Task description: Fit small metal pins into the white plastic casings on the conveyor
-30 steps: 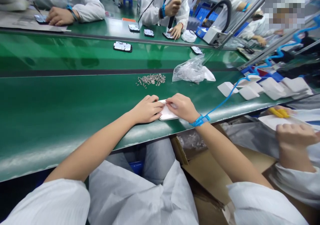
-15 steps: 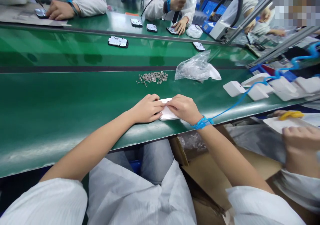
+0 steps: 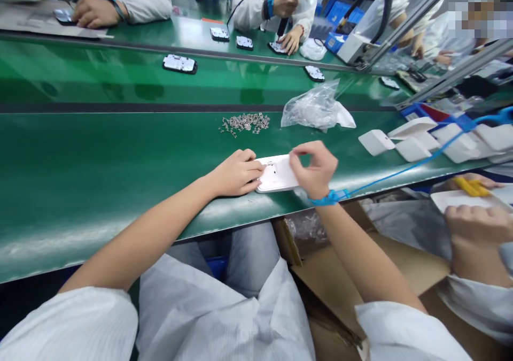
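A flat white plastic cover [image 3: 282,175] with rounded corners lies on the green bench near its front edge. Small dark marks or holes show near its middle. My left hand [image 3: 236,175] grips its left end, fingers curled over the edge. Above the cover's right end is my right hand [image 3: 316,168], thumb and forefinger pinched together; whatever is between them, if anything, is too small to see. A blue wrist strap [image 3: 329,196] circles my right wrist. Beyond the cover lies a loose pile of small shiny metal pieces [image 3: 246,122].
Right of the pile sits a clear plastic bag [image 3: 315,107]. Several white plastic housings [image 3: 414,146] stand at the right, crossed by the strap's blue cord [image 3: 390,169]. Black-edged devices [image 3: 180,63] lie on the strip behind. Co-workers' hands [image 3: 476,224] are at right and across the bench.
My right hand has lifted from the cover's middle and moved right, uncovering the dark marks. My left hand stays put. The devices on the strip behind have shifted left.
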`<state>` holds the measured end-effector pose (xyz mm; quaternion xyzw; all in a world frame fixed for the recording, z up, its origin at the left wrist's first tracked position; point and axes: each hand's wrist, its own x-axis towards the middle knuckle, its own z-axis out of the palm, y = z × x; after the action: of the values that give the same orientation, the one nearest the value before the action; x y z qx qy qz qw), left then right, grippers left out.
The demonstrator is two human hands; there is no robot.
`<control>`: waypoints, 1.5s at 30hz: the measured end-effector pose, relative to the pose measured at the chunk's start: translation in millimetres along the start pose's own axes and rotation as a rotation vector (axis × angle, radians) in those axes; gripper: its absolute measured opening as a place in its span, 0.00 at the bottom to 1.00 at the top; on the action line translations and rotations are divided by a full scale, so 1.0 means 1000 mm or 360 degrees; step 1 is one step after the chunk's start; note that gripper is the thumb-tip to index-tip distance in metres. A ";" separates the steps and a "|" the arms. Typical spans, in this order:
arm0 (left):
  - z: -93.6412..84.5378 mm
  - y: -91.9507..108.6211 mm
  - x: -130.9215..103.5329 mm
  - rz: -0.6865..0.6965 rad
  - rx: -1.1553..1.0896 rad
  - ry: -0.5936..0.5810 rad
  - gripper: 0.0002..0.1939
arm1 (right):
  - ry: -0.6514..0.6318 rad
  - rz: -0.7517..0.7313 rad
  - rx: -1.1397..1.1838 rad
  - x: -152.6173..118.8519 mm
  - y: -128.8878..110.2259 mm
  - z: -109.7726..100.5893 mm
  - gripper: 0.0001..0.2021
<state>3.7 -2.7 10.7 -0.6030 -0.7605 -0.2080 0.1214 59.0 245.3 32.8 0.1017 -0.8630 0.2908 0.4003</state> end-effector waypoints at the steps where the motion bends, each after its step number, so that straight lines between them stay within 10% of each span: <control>1: 0.000 0.000 0.000 -0.0007 -0.0022 -0.0006 0.16 | 0.0237 0.0206 0.0034 0.000 0.013 0.000 0.04; 4: -0.002 -0.002 -0.002 -0.0052 -0.0079 -0.0001 0.16 | 0.0644 0.0820 0.0177 0.001 0.061 0.005 0.06; 8: -0.004 -0.004 -0.004 -0.0146 -0.0081 0.0061 0.16 | 0.0456 0.1209 0.0287 0.000 0.097 0.017 0.05; 15: -0.005 -0.001 -0.002 -0.0131 -0.0098 -0.0073 0.17 | 0.0357 0.1185 0.0312 0.000 0.084 0.021 0.02; 24: 0.003 0.013 0.021 -0.1083 -0.0098 0.0044 0.09 | 0.0265 0.1137 0.0265 -0.003 0.091 0.025 0.03; 45: -0.004 0.005 0.020 -0.1010 -0.0162 -0.0041 0.06 | 0.0214 0.1054 0.0220 -0.002 0.086 0.025 0.02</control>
<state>3.4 13.7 24.1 -0.3435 -0.9007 -0.2657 0.0106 9.6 300.4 -17.5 -0.1765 -0.7990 0.4690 0.3323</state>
